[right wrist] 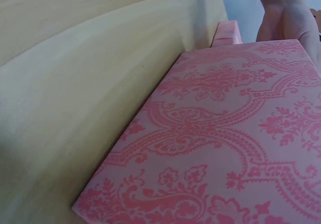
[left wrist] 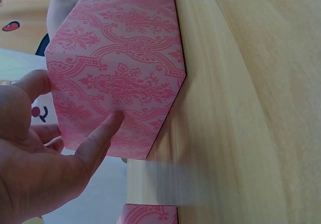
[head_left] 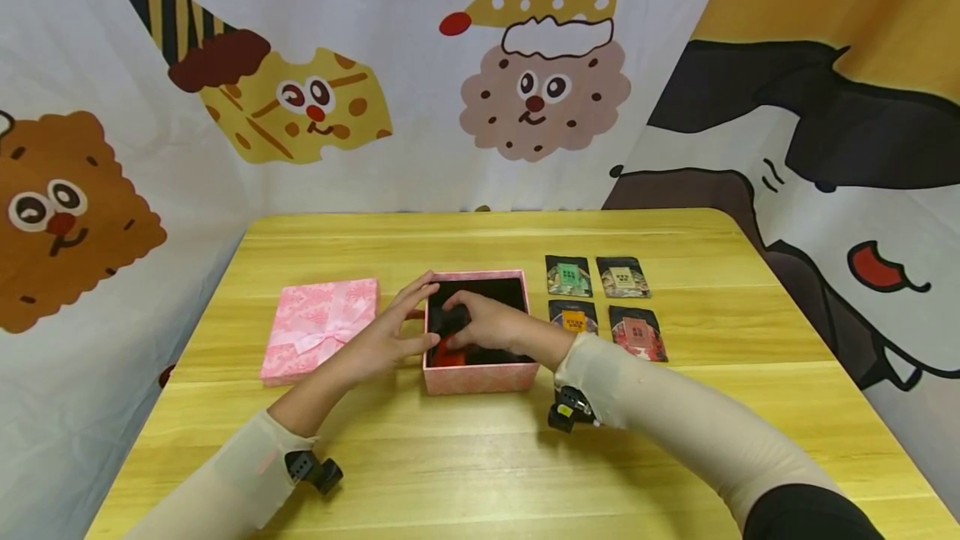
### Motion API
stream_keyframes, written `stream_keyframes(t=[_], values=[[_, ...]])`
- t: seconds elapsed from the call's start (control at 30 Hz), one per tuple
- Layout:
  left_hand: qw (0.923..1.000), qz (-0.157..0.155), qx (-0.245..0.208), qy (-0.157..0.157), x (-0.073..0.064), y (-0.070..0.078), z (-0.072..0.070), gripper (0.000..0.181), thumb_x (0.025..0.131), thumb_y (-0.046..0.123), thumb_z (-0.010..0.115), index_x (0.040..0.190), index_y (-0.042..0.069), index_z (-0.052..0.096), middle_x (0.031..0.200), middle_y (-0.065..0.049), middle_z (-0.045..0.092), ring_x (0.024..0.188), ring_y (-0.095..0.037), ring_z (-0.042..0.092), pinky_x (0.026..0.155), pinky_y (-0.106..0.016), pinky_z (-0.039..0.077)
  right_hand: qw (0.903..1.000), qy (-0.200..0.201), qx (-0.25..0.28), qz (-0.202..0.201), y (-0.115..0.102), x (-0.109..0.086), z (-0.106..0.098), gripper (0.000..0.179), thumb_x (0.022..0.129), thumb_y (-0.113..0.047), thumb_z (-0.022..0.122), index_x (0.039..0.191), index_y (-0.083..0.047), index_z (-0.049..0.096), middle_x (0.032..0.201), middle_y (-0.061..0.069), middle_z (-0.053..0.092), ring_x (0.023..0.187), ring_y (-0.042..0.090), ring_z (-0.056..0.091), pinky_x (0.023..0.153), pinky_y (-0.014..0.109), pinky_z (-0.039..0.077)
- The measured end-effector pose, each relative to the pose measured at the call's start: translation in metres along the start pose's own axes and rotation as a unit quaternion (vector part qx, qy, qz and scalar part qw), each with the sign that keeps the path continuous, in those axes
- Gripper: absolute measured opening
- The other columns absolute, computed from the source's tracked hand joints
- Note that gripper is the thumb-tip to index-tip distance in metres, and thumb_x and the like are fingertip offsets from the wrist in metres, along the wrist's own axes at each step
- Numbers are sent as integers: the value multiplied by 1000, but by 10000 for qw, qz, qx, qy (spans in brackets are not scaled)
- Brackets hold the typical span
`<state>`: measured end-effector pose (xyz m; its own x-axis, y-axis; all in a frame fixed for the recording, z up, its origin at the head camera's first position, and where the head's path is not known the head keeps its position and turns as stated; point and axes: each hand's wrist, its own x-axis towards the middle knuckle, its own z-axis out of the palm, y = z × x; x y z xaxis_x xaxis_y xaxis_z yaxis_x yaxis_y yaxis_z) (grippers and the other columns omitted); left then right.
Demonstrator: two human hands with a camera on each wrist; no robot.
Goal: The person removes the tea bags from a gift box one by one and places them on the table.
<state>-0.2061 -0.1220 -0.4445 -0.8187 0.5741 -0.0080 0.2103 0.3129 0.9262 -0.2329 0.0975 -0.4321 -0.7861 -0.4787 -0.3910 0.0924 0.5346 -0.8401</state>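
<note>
A pink patterned box (head_left: 480,380) without its lid stands mid-table; its inside is black. My right hand (head_left: 487,325) reaches down into it, fingers curled toward the thumb, and holds a red and black packet (head_left: 450,354) there. The hand covers much of the packet. At the box's left side is my left hand (head_left: 386,340), fingers spread and fairly straight. In the left wrist view, one fingertip of the left hand (left wrist: 50,174) touches the patterned side wall (left wrist: 120,68). From the right wrist, the box wall (right wrist: 215,128) hides the right hand's fingers.
A pink lid with a ribbon bow (head_left: 322,327) lies left of the box. Right of it are a green-labelled packet (head_left: 568,277), a cream-labelled packet (head_left: 622,277), an orange-labelled packet (head_left: 573,320) and a red-labelled packet (head_left: 637,335). A printed curtain (head_left: 420,182) hangs behind the table.
</note>
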Motion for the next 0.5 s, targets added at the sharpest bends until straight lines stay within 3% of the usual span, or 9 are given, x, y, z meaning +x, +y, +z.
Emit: stream_keyframes(t=[0.17, 0.33, 0.43, 0.5], values=[[10000, 68, 41, 27, 0, 0, 0, 78, 101, 16, 69, 164, 6, 23, 174, -6, 2, 155, -41, 18, 117, -70, 23, 9947, -299, -951, -259, 1, 0, 2, 54, 91, -10, 79, 138, 0, 55, 138, 15, 59, 104, 21, 63, 91, 38, 56], [9999, 93, -14, 34, 0, 0, 1, 78, 101, 15, 68, 164, 6, 24, 174, -5, 3, 156, -39, 15, 118, -70, 22, 9813, -182, -1806, -647, 2, -1, 3, 46, 90, -8, 77, 132, -2, 60, 133, 14, 64, 119, 24, 58, 108, 46, 46], [10000, 82, -26, 34, -1, 0, 1, 78, 101, 15, 68, 164, 6, 24, 174, -4, 3, 157, -38, 12, 118, -70, 20, 9796, -74, -1888, -680, 3, -1, 2, 47, 89, -4, 76, 133, -4, 59, 132, 14, 64, 112, 25, 59, 104, 46, 48], [10000, 64, -25, 33, -1, 0, 1, 78, 101, 15, 68, 164, 6, 24, 174, -3, 3, 155, -41, 18, 117, -71, 23, 9796, -2, -1895, -664, 3, -1, 2, 50, 88, -3, 75, 135, -5, 58, 131, 13, 64, 106, 24, 58, 98, 44, 50]])
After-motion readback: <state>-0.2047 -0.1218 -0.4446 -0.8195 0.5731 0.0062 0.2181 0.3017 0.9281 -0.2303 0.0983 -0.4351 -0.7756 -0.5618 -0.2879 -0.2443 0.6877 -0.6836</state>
